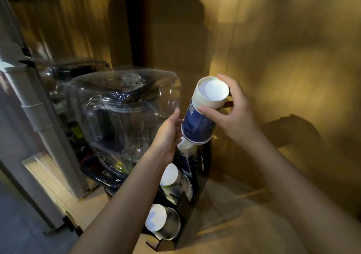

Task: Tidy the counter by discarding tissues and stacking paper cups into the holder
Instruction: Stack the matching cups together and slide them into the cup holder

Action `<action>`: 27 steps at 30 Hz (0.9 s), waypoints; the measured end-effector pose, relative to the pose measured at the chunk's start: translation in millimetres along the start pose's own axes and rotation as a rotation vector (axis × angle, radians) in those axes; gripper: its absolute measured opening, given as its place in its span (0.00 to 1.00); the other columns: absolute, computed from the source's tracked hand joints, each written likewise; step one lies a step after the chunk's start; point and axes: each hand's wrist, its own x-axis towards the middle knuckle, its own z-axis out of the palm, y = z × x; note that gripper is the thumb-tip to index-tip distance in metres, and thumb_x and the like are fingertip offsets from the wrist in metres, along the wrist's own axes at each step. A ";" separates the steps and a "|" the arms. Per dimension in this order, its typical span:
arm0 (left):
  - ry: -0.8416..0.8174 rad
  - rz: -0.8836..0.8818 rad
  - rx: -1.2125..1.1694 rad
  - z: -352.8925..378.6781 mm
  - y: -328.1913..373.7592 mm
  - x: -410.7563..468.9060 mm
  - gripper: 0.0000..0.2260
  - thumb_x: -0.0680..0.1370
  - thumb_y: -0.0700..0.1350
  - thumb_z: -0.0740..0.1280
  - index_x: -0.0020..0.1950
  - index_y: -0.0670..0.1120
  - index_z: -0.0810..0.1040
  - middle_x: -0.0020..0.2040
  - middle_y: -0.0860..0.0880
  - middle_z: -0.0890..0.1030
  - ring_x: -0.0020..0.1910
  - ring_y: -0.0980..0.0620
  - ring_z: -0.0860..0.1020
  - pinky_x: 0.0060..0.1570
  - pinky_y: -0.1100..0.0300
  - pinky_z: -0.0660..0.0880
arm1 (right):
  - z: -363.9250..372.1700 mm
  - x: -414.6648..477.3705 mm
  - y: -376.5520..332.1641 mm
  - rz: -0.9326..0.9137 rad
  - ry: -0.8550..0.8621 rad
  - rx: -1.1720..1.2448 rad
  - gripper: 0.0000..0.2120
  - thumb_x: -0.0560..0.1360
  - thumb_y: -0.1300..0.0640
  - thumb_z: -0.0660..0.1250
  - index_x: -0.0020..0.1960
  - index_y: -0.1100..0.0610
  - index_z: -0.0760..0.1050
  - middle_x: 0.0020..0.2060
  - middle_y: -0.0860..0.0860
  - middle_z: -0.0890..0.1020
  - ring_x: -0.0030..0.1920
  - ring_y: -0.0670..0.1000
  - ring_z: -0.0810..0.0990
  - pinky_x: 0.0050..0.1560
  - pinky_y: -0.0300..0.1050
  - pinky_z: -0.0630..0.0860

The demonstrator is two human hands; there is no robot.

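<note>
My right hand point(232, 109) grips an upside-down blue and white paper cup point(203, 115), thumb on its side, white base facing me. Its mouth sits over the top of a cup stack point(185, 152) in the rear slot of a black cup holder point(183, 205). My left hand point(170, 134) touches the lower left side of that cup and the stack, fingers closed around them. Two more slots nearer me hold inverted cup stacks, one in the middle point(172, 177) and one at the front point(158, 218). No tissues are in view.
A clear plastic blender jar with a lid point(121, 109) stands left of the holder, close to my left forearm. A grey appliance edge point(29, 117) runs down the left. Wooden wall panels point(293, 77) enclose the back and right; the wooden counter point(244, 224) extends right of the holder.
</note>
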 end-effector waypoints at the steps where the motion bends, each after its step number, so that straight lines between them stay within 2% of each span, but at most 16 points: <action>1: 0.007 -0.010 0.018 -0.2 -0.8 5.1 0.23 0.78 0.61 0.55 0.57 0.44 0.77 0.52 0.47 0.83 0.54 0.49 0.78 0.66 0.50 0.68 | 3.2 2.0 3.4 0.008 -0.018 -0.013 0.33 0.67 0.50 0.74 0.67 0.51 0.63 0.62 0.50 0.72 0.61 0.50 0.69 0.58 0.51 0.76; 4: 0.016 -0.048 0.029 -1.8 -4.9 16.5 0.26 0.79 0.61 0.52 0.63 0.44 0.74 0.63 0.43 0.79 0.62 0.45 0.76 0.67 0.48 0.68 | 15.0 5.7 12.1 0.044 -0.062 -0.025 0.32 0.67 0.49 0.74 0.66 0.49 0.63 0.62 0.50 0.72 0.61 0.49 0.69 0.58 0.52 0.76; 6: 0.013 -0.051 0.010 -3.7 -10.3 22.4 0.27 0.79 0.62 0.49 0.63 0.45 0.75 0.65 0.42 0.77 0.63 0.45 0.76 0.67 0.48 0.69 | 23.1 6.8 18.7 0.036 -0.067 -0.050 0.33 0.66 0.48 0.74 0.66 0.49 0.64 0.61 0.49 0.73 0.58 0.46 0.69 0.57 0.44 0.74; 8: 0.012 -0.055 -0.010 -7.6 -19.0 28.3 0.26 0.79 0.63 0.48 0.55 0.49 0.78 0.62 0.44 0.80 0.56 0.49 0.79 0.57 0.54 0.74 | 31.3 6.4 27.1 0.016 -0.087 -0.071 0.33 0.65 0.48 0.74 0.66 0.49 0.64 0.59 0.46 0.72 0.56 0.41 0.67 0.55 0.30 0.68; 10: 0.013 -0.076 -0.027 -10.4 -26.9 32.1 0.26 0.77 0.65 0.48 0.51 0.50 0.78 0.51 0.49 0.84 0.44 0.56 0.82 0.42 0.62 0.76 | 40.6 3.7 38.4 0.051 -0.160 -0.073 0.34 0.65 0.47 0.74 0.66 0.47 0.63 0.61 0.45 0.71 0.58 0.41 0.66 0.54 0.32 0.64; 11: 0.002 -0.095 -0.019 -11.4 -29.4 32.2 0.27 0.77 0.67 0.49 0.53 0.50 0.78 0.47 0.50 0.85 0.42 0.57 0.83 0.39 0.63 0.77 | 46.2 0.8 45.3 0.081 -0.206 -0.090 0.34 0.65 0.46 0.74 0.67 0.45 0.62 0.62 0.44 0.70 0.59 0.42 0.66 0.54 0.35 0.63; 12: -0.008 -0.112 -0.004 -11.3 -32.4 33.3 0.29 0.76 0.68 0.50 0.57 0.49 0.78 0.48 0.50 0.84 0.45 0.56 0.83 0.42 0.62 0.78 | 52.3 -3.3 52.9 0.118 -0.257 -0.118 0.35 0.65 0.46 0.74 0.67 0.45 0.62 0.63 0.44 0.70 0.59 0.43 0.66 0.54 0.36 0.62; 14: -0.004 -0.116 0.037 -9.5 -37.1 35.4 0.27 0.76 0.65 0.54 0.63 0.48 0.76 0.57 0.47 0.81 0.57 0.48 0.79 0.58 0.52 0.75 | 62.5 -14.5 68.7 0.191 -0.376 -0.162 0.35 0.66 0.47 0.74 0.67 0.47 0.62 0.65 0.47 0.70 0.59 0.45 0.68 0.55 0.39 0.64; 15: 0.002 -0.103 0.090 -8.6 -40.0 36.2 0.24 0.77 0.61 0.57 0.64 0.47 0.76 0.59 0.46 0.81 0.58 0.46 0.78 0.60 0.51 0.74 | 66.5 -21.1 76.1 0.214 -0.445 -0.181 0.34 0.66 0.47 0.74 0.68 0.48 0.62 0.65 0.49 0.70 0.59 0.46 0.69 0.55 0.40 0.65; 16: 0.006 -0.064 0.203 -7.9 -43.1 36.0 0.21 0.77 0.56 0.60 0.64 0.45 0.75 0.59 0.44 0.80 0.57 0.46 0.78 0.58 0.51 0.75 | 69.5 -26.8 82.2 0.230 -0.515 -0.203 0.34 0.67 0.49 0.74 0.68 0.50 0.61 0.65 0.51 0.70 0.60 0.48 0.70 0.56 0.42 0.67; 18: 0.040 0.070 0.562 -9.5 -49.7 37.3 0.17 0.77 0.48 0.61 0.64 0.44 0.72 0.58 0.43 0.79 0.55 0.44 0.77 0.53 0.50 0.76 | 73.0 -33.9 90.5 0.240 -0.591 -0.242 0.33 0.69 0.52 0.73 0.68 0.51 0.60 0.66 0.53 0.69 0.62 0.53 0.70 0.58 0.48 0.70; 20: 0.094 0.172 0.856 -11.5 -55.0 38.0 0.16 0.78 0.49 0.60 0.63 0.45 0.71 0.57 0.42 0.79 0.55 0.41 0.77 0.51 0.50 0.74 | 75.3 -32.7 91.8 0.261 -0.601 -0.296 0.33 0.69 0.53 0.72 0.69 0.50 0.59 0.67 0.52 0.68 0.61 0.54 0.71 0.58 0.51 0.72; 24: 0.121 0.224 1.119 -10.8 -56.7 42.6 0.15 0.79 0.50 0.57 0.61 0.42 0.68 0.56 0.40 0.79 0.53 0.40 0.77 0.42 0.52 0.69 | 74.7 -25.8 90.4 0.281 -0.658 -0.343 0.35 0.67 0.48 0.73 0.68 0.47 0.58 0.66 0.52 0.69 0.62 0.54 0.70 0.58 0.51 0.71; 27: 0.180 0.412 1.261 -3.8 -52.9 41.6 0.16 0.77 0.49 0.59 0.61 0.43 0.70 0.56 0.41 0.78 0.53 0.41 0.77 0.43 0.52 0.70 | 62.9 -24.8 90.3 0.261 -0.709 -0.303 0.36 0.67 0.44 0.71 0.69 0.46 0.57 0.68 0.49 0.66 0.65 0.52 0.67 0.63 0.51 0.68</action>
